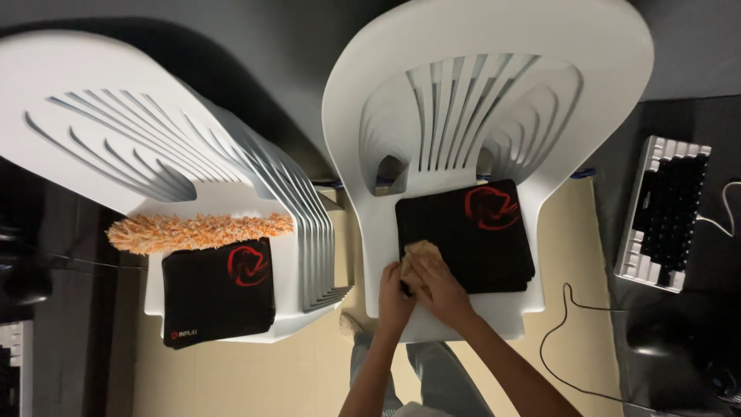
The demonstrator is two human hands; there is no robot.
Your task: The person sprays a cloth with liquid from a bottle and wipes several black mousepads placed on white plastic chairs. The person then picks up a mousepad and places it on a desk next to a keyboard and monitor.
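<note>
A: Beige floor (255, 378) below, dark wall behind. Two stacks of white moulded plastic chairs, side by side, slatted fan-shaped backs. Left stack (255, 185) shows many nested edges; right chair stack (494, 93) looks shorter, exact count unclear.

B: Labels, markings?

A: Two stacks of black mouse pads, flat, rectangular, matte. Each top pad with a red swirl emblem in one corner. Left pad stack (218, 293) also carries a small red and white mark at its near left corner. Right pad stack (471, 235) sits on the right seat, several layers visible at the edge.

B: Hands?

A: Together at the near left corner of the right pad stack. Right hand (441, 289) pressing a tan cloth (421, 249), crumpled and soft, down onto the pad surface. Left hand (394, 297) just beside it, touching, fingers at the pad's edge. Whether the left grips anything: cannot tell, partly covered by the right.

B: Other items?

A: One orange fluffy duster (199, 230), chenille strands, lying across the left seat just behind the left pad stack. One keyboard (665, 212) far right on a dark desk, white frame, black keys. One black cable (567, 340) looping over the floor. Grey trouser legs (432, 371) at bottom centre.
</note>
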